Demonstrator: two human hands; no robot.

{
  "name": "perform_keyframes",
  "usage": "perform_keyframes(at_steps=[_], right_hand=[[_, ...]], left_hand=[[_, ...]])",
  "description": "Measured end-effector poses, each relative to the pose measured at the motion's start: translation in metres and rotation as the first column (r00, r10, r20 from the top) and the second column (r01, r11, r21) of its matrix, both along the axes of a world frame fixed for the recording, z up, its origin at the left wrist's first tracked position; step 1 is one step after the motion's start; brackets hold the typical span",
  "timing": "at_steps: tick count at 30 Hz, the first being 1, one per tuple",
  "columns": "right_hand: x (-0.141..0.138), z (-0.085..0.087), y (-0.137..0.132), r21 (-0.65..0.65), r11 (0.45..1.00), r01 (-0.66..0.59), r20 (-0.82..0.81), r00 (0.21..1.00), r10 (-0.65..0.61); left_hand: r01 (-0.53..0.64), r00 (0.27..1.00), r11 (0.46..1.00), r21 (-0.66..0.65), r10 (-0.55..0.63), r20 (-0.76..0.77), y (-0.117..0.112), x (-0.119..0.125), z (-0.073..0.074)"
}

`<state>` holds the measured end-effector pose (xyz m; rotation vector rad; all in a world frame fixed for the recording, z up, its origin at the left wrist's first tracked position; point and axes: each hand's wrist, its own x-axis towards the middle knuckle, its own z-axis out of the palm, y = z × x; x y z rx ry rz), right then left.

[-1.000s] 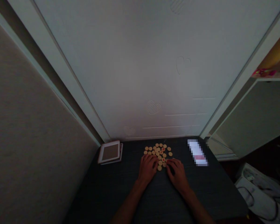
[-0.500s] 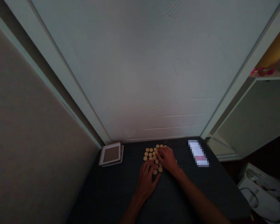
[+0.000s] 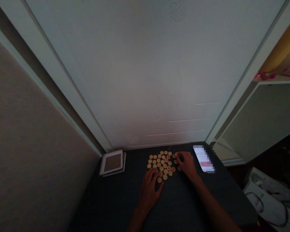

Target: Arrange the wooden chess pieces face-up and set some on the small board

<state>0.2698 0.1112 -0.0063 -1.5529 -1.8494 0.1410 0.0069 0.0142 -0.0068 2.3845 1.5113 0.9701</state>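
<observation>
Discs [image 3: 164, 166] lie near the table's [image 3: 174, 206] far edge, phone [image 3: 203, 159] apart.

Behind a dark, straight-edged tabletop [image 3: 174, 209] rises a smooth white panel [image 3: 125, 80] embossed with hearts and horizontal lines. Toward the left back corner lies a flat rectangular stack [image 3: 113, 162], white-bordered and brown-centred on top. A bright-screened phone [image 3: 202, 158], partly pixelated, lies on the right. Beyond stands a white boxy object [image 3: 272, 201] with a dark cable.

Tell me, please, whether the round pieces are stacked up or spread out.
Spread out: the round pieces lie in a loose cluster on the dark table, most showing side by side.
</observation>
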Motion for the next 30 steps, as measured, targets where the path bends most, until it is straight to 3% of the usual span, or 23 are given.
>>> perform_keyframes(at_steps=[3, 6, 14, 19, 26, 30], right_hand=[[0.025, -0.006, -0.007, -0.015, 0.999, 0.039, -0.001, 0.999, -0.039], [0.031, -0.012, -0.015, -0.035, 0.999, 0.018, 0.007, 1.0, -0.017], [0.023, -0.026, -0.043, -0.041, 0.996, -0.083, 0.002, 0.997, 0.083], [0.012, -0.033, -0.061, -0.05, 0.991, -0.122, 0.094, 0.988, 0.126], [0.004, -0.028, -0.051, -0.082, 0.995, -0.059, 0.124, 0.99, 0.069], [-0.007, -0.023, -0.041, -0.112, 0.986, -0.125, 0.194, 0.97, 0.145]], left_hand=[[-0.005, 1.0, 1.0, -0.002, 0.005, -0.002, 0.0, 0.0, -0.001], [-0.024, 1.0, 1.0, -0.012, 0.024, 0.002, 0.001, 0.001, -0.001], [-0.052, 0.996, 0.998, -0.042, 0.055, 0.068, -0.003, 0.003, 0.007], [-0.07, 0.996, 0.996, -0.061, 0.073, 0.052, -0.004, 0.005, 0.01], [0.076, 0.992, 0.994, -0.08, -0.084, -0.094, 0.016, -0.003, 0.012], [0.135, 0.969, 0.984, -0.119, -0.156, -0.189, 0.042, -0.01, 0.014]])
